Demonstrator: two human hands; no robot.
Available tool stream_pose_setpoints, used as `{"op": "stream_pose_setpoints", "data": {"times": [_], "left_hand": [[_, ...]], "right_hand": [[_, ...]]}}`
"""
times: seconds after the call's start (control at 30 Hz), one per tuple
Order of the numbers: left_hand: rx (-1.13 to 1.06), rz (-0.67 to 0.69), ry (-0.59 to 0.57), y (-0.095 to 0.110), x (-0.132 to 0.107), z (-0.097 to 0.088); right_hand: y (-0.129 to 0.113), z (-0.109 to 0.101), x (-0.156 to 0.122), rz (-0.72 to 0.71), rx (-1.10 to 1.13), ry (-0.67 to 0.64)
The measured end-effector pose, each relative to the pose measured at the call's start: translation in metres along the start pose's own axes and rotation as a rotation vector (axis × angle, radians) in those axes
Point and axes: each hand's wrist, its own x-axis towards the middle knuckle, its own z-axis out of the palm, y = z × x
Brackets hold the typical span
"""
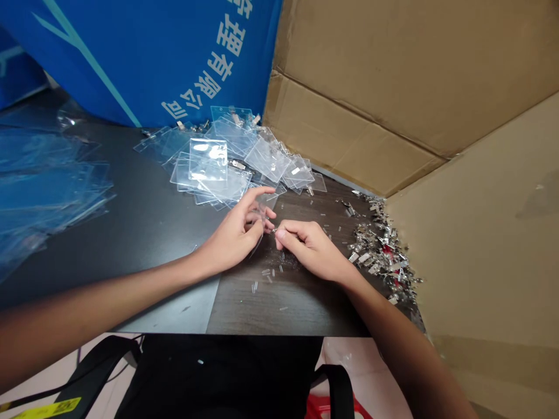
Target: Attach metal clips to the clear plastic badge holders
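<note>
Over the middle of the dark table, my left hand (244, 230) holds a clear plastic badge holder (257, 243) between thumb and fingers, its index finger stretched out. Close against it, my right hand (308, 244) is closed, thumb and index finger pinching a small metal clip (274, 231) at the holder's edge. Most of the clip is hidden by the fingertips. Behind my hands lies a heap of clear badge holders (209, 160), some with metal clips on them. Right of my right hand is a pile of loose metal clips (379, 256).
More clear plastic sleeves (56, 192) are stacked at the left. Tiny clear plastic bits (266, 272) lie scattered near my hands. Cardboard (349, 110) walls off the back and right side. A blue printed banner (144, 52) stands behind the table (174, 305).
</note>
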Motion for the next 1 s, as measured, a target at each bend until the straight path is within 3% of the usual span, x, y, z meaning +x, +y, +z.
{"op": "stream_pose_setpoints", "data": {"times": [0.67, 1.0], "left_hand": [[0.087, 0.03, 0.085, 0.008, -0.001, 0.002], [0.098, 0.08, 0.106, 0.01, -0.002, 0.004]], "right_hand": [[-0.001, -0.003, -0.002, -0.053, 0.06, -0.04], [0.003, -0.002, 0.001, -0.037, 0.2, -0.066]]}}
